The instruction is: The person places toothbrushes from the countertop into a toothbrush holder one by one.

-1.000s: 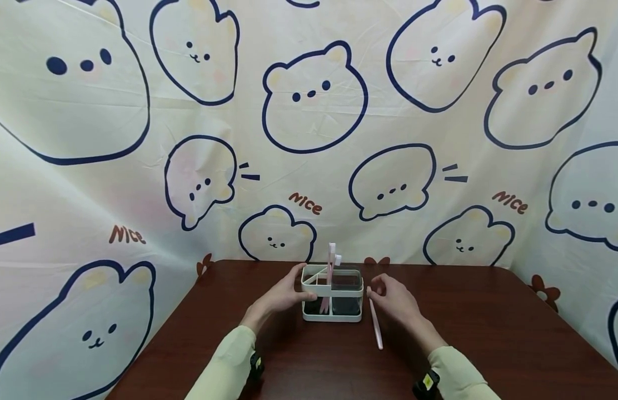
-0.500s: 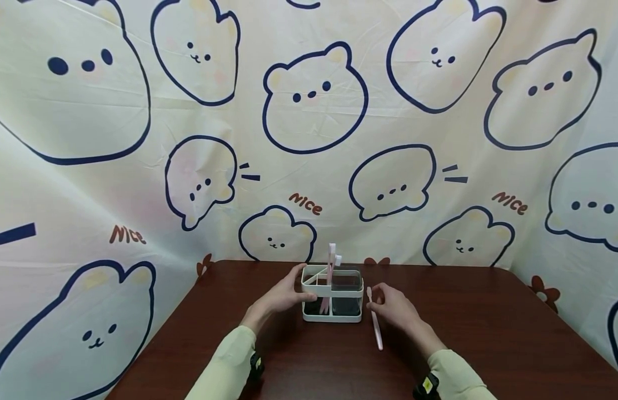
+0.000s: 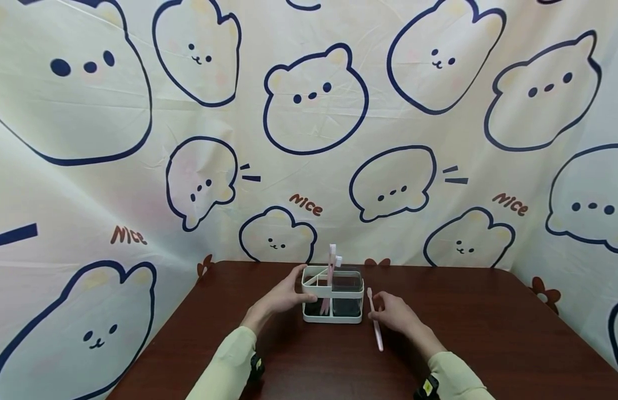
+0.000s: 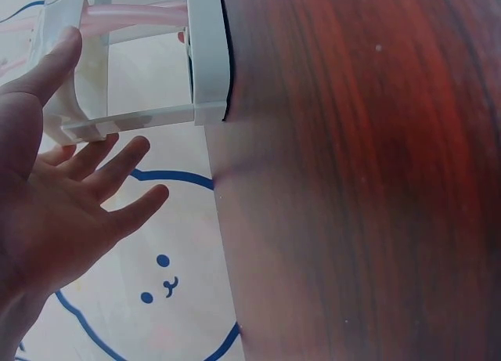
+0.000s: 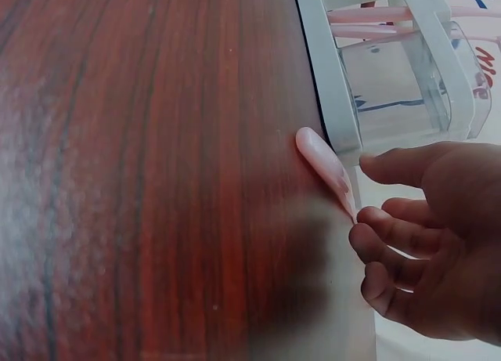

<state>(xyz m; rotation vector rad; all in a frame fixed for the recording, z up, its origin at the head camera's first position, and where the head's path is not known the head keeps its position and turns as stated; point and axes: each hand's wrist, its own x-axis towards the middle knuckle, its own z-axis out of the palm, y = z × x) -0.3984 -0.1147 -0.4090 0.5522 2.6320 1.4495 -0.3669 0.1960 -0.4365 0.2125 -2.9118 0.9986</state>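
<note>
A white toothbrush holder (image 3: pixel 333 319) with a clear cup (image 3: pixel 347 281) in its right part stands on the table. Two pink toothbrushes (image 3: pixel 331 261) stand upright in it, bristles up. My left hand (image 3: pixel 283 293) grips the holder's left side, thumb across the front rail and fingers at the side and behind. To the right of the holder, another pink toothbrush (image 3: pixel 377 336) lies on the table, handle towards me. My right hand (image 3: pixel 395 312) is at its middle, fingers loosely bent. In the right wrist view, thumb and fingertips stand apart beside the toothbrush handle (image 5: pixel 319 156); contact is unclear.
The dark brown wooden table (image 3: pixel 309 366) reaches back to a pale cloth (image 3: pixel 309 183) printed with cartoon bears, which also hangs at both sides. A dark band with a small device (image 3: pixel 428 385) sits on the right wrist, and a similar one (image 3: pixel 257 365) on the left.
My right hand has slid a little towards me along the lying toothbrush, and its fingers have shifted. The left hand, the holder and the toothbrushes stay put.
</note>
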